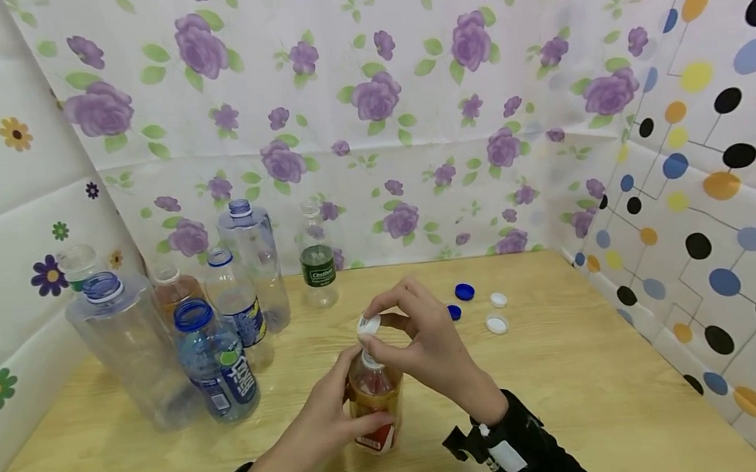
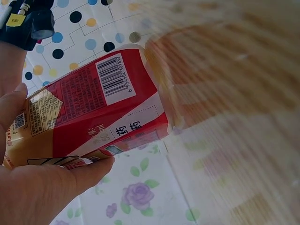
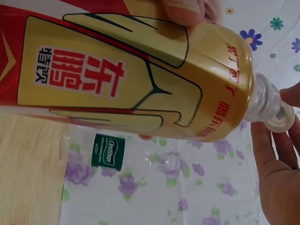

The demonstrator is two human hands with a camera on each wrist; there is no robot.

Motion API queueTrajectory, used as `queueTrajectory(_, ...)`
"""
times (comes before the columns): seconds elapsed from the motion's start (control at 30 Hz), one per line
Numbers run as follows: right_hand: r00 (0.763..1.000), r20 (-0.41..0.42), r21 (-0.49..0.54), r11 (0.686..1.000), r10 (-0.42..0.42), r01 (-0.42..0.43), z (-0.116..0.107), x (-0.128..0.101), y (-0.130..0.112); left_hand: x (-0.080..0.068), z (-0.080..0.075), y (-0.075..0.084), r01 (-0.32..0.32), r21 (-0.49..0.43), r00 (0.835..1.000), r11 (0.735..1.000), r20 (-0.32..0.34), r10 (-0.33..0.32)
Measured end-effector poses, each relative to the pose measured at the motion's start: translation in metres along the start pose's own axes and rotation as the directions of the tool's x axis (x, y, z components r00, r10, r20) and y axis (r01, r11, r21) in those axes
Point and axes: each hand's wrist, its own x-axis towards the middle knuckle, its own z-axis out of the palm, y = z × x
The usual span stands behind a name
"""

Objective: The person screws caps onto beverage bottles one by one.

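My left hand [image 1: 323, 418] grips a drink bottle [image 1: 375, 393] with a red and gold label, standing upright on the table. In the left wrist view the bottle's label [image 2: 79, 103] shows a barcode, with thumb and fingers on either side. Above the bottle's neck, my right hand [image 1: 425, 337] pinches a white cap [image 1: 368, 325] between thumb and fingertips. The cap is tilted at the bottle mouth [image 3: 263, 99], and its printed inner face shows in the right wrist view.
On the left stand several uncapped bottles, including a blue-tinted bottle [image 1: 221, 365] and a large clear one [image 1: 130, 349]. A green-labelled bottle [image 1: 318, 266] is at the back. Blue caps [image 1: 464, 291] and white caps [image 1: 496, 323] lie to the right. Patterned sheets [image 1: 378, 122] bound the table.
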Motion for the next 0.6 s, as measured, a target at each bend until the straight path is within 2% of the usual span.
queueTrajectory(0.13,0.999,0.042,0.062,0.998,0.003,-0.005,0.003,-0.002,0.002,-0.001,0.001,-0.001,-0.011,-0.001,1.000,1.000,-0.001,0.011)
queueTrajectory(0.4,0.990,0.010,0.049,0.989,-0.142,0.142,0.006,-0.008,0.010,-0.001,0.002,-0.002,-0.021,0.002,1.000,1.000,-0.001,0.021)
queueTrajectory(0.6,0.981,0.004,0.050,0.980,-0.192,0.192,0.008,-0.009,0.014,-0.003,0.002,-0.002,-0.051,0.018,0.999,0.999,-0.005,0.051)
